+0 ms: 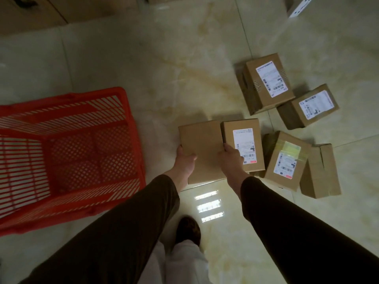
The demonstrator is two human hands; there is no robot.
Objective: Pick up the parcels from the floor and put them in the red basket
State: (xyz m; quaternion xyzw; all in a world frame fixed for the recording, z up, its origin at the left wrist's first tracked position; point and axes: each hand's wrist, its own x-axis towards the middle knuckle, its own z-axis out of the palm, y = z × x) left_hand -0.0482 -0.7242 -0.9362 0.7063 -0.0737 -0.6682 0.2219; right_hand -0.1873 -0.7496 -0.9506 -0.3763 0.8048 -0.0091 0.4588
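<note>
Head view: plain parcel (pixel 202 148) held between both hands just right of the red basket (pixel 131 140), which I see holding no parcels; left hand (pixel 184 162) grips its left edge, thumb on top, other fingers hidden; right hand (pixel 230 158) clasps its right edge, fingers curled over; labelled parcel (pixel 243 146) touches the held one, farther from the basket; four more parcels (pixel 268 83) lie beyond on the tiled floor (pixel 184 58).

A single head-worn wide-angle view looks steeply down from standing height onto the tiled floor (pixel 205 58).
</note>
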